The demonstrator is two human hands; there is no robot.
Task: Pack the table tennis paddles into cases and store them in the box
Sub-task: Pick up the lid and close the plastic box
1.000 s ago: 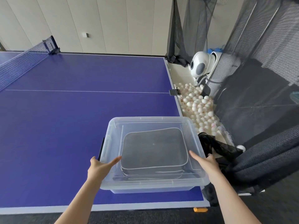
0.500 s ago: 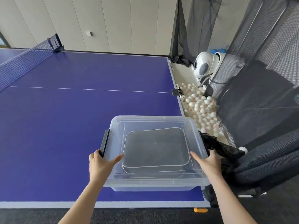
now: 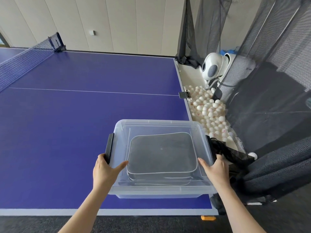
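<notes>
The left grip [image 3: 104, 170] is closed round the black latch [image 3: 109, 147] of the clear box [image 3: 159, 126], and the right grip [image 3: 214, 169] round its opposite edge. Grey cases [image 3: 161, 153] are seen stacked inside the box, which is placed at the lower centre of the frame on the blue surface [image 3: 67, 115].

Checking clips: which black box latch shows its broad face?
The left latch, gripped by the left hand; the right latch shows only a thin edge.

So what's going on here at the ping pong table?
A person grips a clear box at the near right corner of the table, left hand at its black side latch, right hand on the opposite side. Grey zipped paddle cases lie stacked inside, and the clear lid appears to be on.
</notes>
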